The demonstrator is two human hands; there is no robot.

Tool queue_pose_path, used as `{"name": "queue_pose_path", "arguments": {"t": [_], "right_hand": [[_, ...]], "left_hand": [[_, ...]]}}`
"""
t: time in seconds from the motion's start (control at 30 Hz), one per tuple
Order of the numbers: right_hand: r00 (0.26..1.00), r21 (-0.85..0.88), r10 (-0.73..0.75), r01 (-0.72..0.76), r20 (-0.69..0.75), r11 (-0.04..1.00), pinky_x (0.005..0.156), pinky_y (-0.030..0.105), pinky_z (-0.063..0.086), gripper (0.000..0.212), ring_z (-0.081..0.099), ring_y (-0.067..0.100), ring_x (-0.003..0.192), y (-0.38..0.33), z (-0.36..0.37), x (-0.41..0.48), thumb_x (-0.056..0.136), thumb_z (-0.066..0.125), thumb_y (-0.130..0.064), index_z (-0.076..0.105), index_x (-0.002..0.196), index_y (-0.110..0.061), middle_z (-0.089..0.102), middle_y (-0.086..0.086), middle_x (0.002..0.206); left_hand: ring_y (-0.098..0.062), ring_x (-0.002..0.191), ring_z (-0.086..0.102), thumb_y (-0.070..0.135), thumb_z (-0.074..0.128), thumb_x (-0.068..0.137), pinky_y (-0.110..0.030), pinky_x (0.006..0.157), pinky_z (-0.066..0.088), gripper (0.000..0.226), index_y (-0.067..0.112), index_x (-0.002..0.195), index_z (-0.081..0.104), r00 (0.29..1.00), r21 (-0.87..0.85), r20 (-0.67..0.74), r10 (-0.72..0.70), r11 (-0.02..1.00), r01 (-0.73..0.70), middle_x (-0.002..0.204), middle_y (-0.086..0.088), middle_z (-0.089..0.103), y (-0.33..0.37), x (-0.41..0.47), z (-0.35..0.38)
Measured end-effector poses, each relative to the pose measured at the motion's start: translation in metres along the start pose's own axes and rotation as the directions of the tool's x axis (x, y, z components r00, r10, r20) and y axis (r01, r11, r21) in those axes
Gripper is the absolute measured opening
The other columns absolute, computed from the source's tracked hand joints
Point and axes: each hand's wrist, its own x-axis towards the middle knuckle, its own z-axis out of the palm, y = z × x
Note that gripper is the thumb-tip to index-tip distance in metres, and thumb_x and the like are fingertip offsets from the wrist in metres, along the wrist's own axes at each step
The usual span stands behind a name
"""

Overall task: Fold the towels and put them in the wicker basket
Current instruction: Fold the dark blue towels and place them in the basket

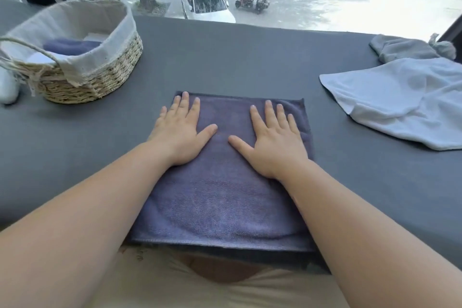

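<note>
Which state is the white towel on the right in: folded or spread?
Spread, not folded. The white towel lies loose and rumpled on the table, with wrinkles running across it.

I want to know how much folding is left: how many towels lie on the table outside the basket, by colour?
purple towel, flat under the left hand and the right hand: 1
white towel, unfolded: 1
grey towel, crumpled: 1
Total: 3
</note>
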Motion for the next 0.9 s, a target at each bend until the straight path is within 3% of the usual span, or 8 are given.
{"name": "queue_pose_path", "arguments": {"t": [0.1,0.23,0.3,0.37,0.43,0.53,0.67,0.9], "right_hand": [[0.991,-0.031,0.131,-0.131,0.026,0.991,0.125,0.046,-0.007,0.104,-0.013,0.027,0.154,0.021,-0.009,0.003,0.080,0.008,-0.090,-0.005,0.160,-0.025,-0.012,0.011,0.167],[0.984,-0.067,0.172,-0.169,0.042,0.983,0.124,0.050,-0.005,0.090,-0.008,0.029,0.155,0.035,-0.018,0.031,0.093,0.009,-0.074,-0.001,0.161,-0.016,-0.005,0.014,0.168],[0.993,-0.129,0.116,-0.116,-0.007,0.985,0.125,0.050,0.001,0.075,0.006,0.029,0.155,0.037,-0.022,0.046,0.102,0.016,-0.058,0.015,0.159,-0.011,0.012,0.013,0.167],[0.993,-0.207,0.037,-0.060,-0.114,0.976,0.120,0.047,0.021,0.048,0.035,0.033,0.140,0.036,-0.030,0.055,0.104,0.029,-0.032,0.048,0.141,-0.007,0.045,0.014,0.147],[0.986,-0.256,-0.010,-0.033,-0.166,0.966,0.097,0.041,0.037,0.032,0.048,0.034,0.117,0.032,-0.040,0.058,0.097,0.037,-0.010,0.063,0.116,-0.007,0.054,0.013,0.121],[0.985,-0.298,-0.034,-0.018,-0.168,0.954,0.077,0.036,0.032,0.029,0.049,0.033,0.111,0.026,-0.047,0.061,0.093,0.040,-0.001,0.061,0.109,-0.010,0.055,0.011,0.114],[0.975,-0.305,-0.050,-0.020,-0.219,0.952,0.073,0.037,0.030,0.024,0.051,0.031,0.106,0.029,-0.042,0.062,0.092,0.039,0.000,0.054,0.105,-0.015,0.056,0.009,0.110],[0.927,-0.229,-0.042,-0.048,-0.373,0.972,0.070,0.039,0.027,0.026,0.042,0.030,0.083,0.037,-0.042,0.067,0.085,0.040,0.006,0.035,0.092,-0.018,0.053,0.008,0.095]], "left_hand": [[-0.024,0.153,-0.010,0.074,0.017,0.092,-0.047,0.124,-0.002,0.090,0.018,0.159,-0.004,0.999,0.010,0.015,-0.050,0.999,0.050,0.166,-0.009,-0.013,-0.004,-0.001,-0.005],[-0.026,0.153,-0.005,0.071,0.012,0.094,-0.055,0.122,-0.001,0.086,0.017,0.159,0.000,0.999,0.121,0.022,-0.041,0.992,0.038,0.167,-0.009,-0.006,-0.002,0.010,-0.009],[-0.028,0.152,0.008,0.065,0.012,0.097,-0.055,0.121,0.009,0.080,0.014,0.158,0.011,1.000,0.183,-0.007,-0.021,0.983,0.022,0.166,-0.010,0.007,0.000,0.020,-0.015],[-0.032,0.138,0.034,0.054,0.020,0.101,-0.052,0.110,0.029,0.065,0.011,0.146,0.037,0.996,0.251,-0.090,0.019,0.968,0.005,0.154,-0.011,0.036,0.002,0.029,-0.024],[-0.032,0.119,0.045,0.040,0.030,0.103,-0.046,0.096,0.038,0.040,0.013,0.123,0.053,0.984,0.320,-0.159,0.085,0.947,-0.030,0.129,-0.010,0.053,0.002,0.038,-0.032],[-0.031,0.116,0.045,0.024,0.043,0.098,-0.045,0.093,0.039,0.027,0.016,0.120,0.057,0.988,0.309,-0.141,0.070,0.951,-0.023,0.121,-0.009,0.052,-0.005,0.054,-0.037],[-0.034,0.118,0.044,0.023,0.046,0.098,-0.047,0.093,0.039,0.026,0.015,0.121,0.056,0.984,0.154,-0.173,-0.045,0.985,0.072,0.123,-0.012,0.051,-0.009,0.062,-0.033],[-0.036,0.105,0.050,0.015,0.047,0.096,-0.045,0.083,0.042,0.014,0.012,0.107,0.054,0.946,0.187,-0.316,0.075,0.982,-0.015,0.112,-0.014,0.055,-0.009,0.064,-0.028]]}}
